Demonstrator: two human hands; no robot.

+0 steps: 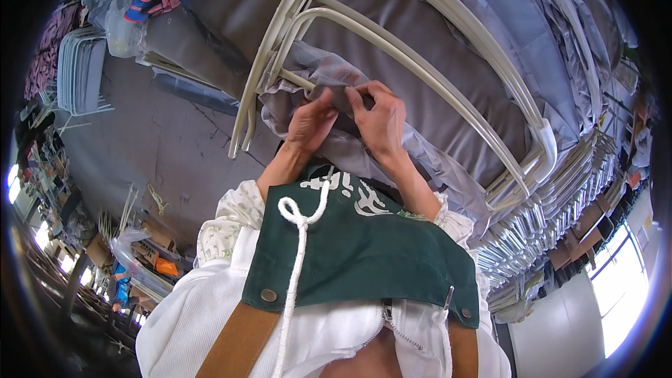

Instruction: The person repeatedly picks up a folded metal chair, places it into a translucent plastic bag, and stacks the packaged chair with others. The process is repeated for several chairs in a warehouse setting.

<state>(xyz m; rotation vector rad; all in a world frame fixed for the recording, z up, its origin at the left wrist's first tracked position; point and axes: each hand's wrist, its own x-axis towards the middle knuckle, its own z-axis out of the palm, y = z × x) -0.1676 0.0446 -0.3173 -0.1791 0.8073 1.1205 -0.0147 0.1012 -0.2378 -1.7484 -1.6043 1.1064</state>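
Grey fabric (427, 157) with a mesh part hangs bunched around the lower bar of a cream metal tube frame (413, 63). My left hand (311, 124) pinches the cloth's edge close to a short cream tube end. Beside it, my right hand (380, 120) is closed on the same fabric, thumb and index finger pressed together. The two hands are a small gap apart, right in front of my green apron (364, 252). Folds of cloth hide what lies under the fingers.
Behind the frame is a large dark grey padded sheet (469, 42). Many bent metal tubes (532, 238) are stacked to the right. At upper left stand white wire racks (80, 73) and a blue and pink item (150, 3). Cardboard boxes (157, 234) sit at lower left on the grey floor (168, 161).
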